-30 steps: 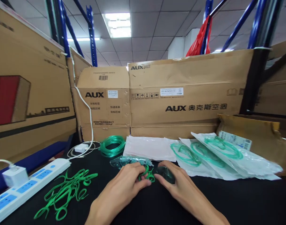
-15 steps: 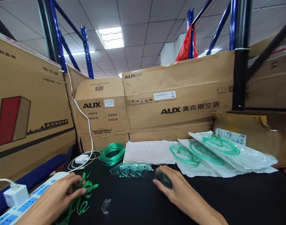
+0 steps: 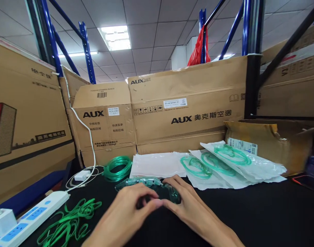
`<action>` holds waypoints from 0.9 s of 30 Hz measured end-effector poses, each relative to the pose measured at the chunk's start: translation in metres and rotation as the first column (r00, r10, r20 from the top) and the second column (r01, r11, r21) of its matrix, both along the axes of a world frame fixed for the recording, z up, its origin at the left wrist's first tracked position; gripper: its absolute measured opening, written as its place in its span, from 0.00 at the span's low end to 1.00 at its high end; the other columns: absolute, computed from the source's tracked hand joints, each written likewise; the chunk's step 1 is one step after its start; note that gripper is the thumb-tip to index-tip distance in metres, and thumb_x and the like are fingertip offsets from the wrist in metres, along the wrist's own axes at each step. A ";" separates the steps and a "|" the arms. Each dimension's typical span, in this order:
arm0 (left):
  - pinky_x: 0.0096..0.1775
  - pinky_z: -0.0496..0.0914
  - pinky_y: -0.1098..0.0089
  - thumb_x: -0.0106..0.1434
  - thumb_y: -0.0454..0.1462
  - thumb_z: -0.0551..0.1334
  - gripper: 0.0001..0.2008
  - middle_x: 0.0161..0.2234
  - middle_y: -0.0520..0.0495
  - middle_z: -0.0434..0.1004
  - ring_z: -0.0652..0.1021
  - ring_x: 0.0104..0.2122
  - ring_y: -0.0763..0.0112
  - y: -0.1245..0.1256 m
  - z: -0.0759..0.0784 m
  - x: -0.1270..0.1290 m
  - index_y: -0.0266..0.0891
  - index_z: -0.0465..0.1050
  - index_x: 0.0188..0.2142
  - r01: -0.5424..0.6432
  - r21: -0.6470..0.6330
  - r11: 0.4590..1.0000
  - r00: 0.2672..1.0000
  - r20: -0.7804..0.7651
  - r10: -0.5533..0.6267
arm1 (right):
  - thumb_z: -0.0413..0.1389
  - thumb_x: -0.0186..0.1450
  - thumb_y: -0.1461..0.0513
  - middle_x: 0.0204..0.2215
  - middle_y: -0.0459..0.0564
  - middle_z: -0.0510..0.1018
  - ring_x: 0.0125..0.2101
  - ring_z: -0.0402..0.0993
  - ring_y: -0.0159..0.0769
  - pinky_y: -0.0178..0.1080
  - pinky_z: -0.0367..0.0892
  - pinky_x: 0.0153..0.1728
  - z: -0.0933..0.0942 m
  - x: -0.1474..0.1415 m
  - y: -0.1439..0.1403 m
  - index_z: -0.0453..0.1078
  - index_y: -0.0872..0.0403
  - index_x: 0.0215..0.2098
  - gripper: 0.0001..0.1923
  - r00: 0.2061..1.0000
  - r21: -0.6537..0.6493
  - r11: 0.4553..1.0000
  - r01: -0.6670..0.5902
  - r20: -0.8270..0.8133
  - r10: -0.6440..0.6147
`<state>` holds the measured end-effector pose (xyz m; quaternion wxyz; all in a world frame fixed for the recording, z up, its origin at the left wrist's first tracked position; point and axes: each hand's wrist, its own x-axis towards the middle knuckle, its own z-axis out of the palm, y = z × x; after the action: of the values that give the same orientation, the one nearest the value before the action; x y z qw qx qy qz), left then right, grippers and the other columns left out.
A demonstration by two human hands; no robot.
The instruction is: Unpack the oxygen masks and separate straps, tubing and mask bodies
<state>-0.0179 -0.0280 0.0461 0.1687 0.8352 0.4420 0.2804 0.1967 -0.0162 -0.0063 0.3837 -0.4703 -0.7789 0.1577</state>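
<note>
My right hand [image 3: 187, 204] is curled round a clear green-tinted face mask [image 3: 174, 194] just above the black table. Its thumb tip meets the thumb of my left hand [image 3: 131, 207]. The fingers of my left hand are closed in a pinch beside the mask; whatever lies between them is hidden. Behind both hands, a row of nested clear green masks [image 3: 148, 181] lies on the table, partly covered by my left hand. Off to the left is a loose tangle of green elastic straps [image 3: 71, 219].
A coil of green tubing [image 3: 118, 168] and a stack of white pouches [image 3: 157, 164] lie at the back. Packed pouches with tubing [image 3: 232, 169] overlap on the right. A power strip [image 3: 30, 219] lines the left, cardboard boxes [image 3: 187, 103] the back. A phone [image 3: 307, 181] sits far right.
My left hand has left the green straps and moved right to meet my right hand at the mask. The thin metal strips are now out of sight. The view has turned slightly right.
</note>
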 end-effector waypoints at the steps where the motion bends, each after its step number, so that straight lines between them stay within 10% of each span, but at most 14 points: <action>1: 0.38 0.68 0.69 0.67 0.49 0.62 0.13 0.38 0.51 0.82 0.78 0.35 0.63 0.001 -0.004 0.013 0.49 0.82 0.43 0.019 -0.001 1.000 1.000 0.012 -0.019 | 0.61 0.67 0.60 0.51 0.49 0.72 0.53 0.71 0.41 0.41 0.66 0.55 0.000 -0.001 -0.001 0.69 0.46 0.56 0.19 1.000 0.012 1.000 -0.018 -0.003 0.018; 8: 0.44 0.69 0.67 0.71 0.44 0.59 0.13 0.39 0.49 0.83 0.79 0.39 0.61 0.018 -0.027 0.029 0.45 0.82 0.41 0.028 0.026 0.999 0.981 0.190 -0.032 | 0.67 0.61 0.58 0.53 0.47 0.73 0.51 0.73 0.41 0.40 0.69 0.55 0.009 0.000 -0.007 0.68 0.41 0.61 0.31 0.990 -0.013 0.996 -0.093 -0.106 0.092; 16: 0.46 0.69 0.69 0.72 0.42 0.58 0.13 0.42 0.48 0.81 0.78 0.42 0.64 0.015 -0.017 0.020 0.45 0.82 0.45 0.203 0.108 0.973 0.912 0.341 -0.228 | 0.57 0.68 0.47 0.54 0.54 0.78 0.45 0.79 0.43 0.49 0.73 0.50 0.031 0.012 -0.009 0.73 0.50 0.57 0.25 0.903 -0.200 0.953 -0.228 -0.409 0.130; 19: 0.46 0.69 0.70 0.72 0.44 0.59 0.13 0.42 0.49 0.80 0.77 0.42 0.65 0.013 -0.016 0.019 0.45 0.82 0.44 0.210 0.041 0.977 0.904 0.372 -0.210 | 0.59 0.66 0.47 0.46 0.53 0.82 0.37 0.79 0.40 0.47 0.75 0.45 0.032 0.013 -0.007 0.74 0.52 0.55 0.25 0.893 -0.218 0.943 -0.252 -0.427 0.140; 27: 0.44 0.71 0.69 0.69 0.48 0.60 0.18 0.43 0.48 0.81 0.77 0.39 0.65 0.016 -0.017 0.014 0.42 0.80 0.50 0.203 -0.180 0.963 0.890 0.444 -0.105 | 0.66 0.61 0.51 0.53 0.51 0.78 0.53 0.74 0.45 0.48 0.70 0.55 0.030 0.020 -0.002 0.74 0.47 0.55 0.25 0.911 -0.179 0.965 -0.190 -0.398 0.106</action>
<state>-0.0039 -0.0124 0.0287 0.3756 0.7610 0.3544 0.3927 0.2165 -0.0182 0.0235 0.4633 -0.4079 -0.7003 0.3584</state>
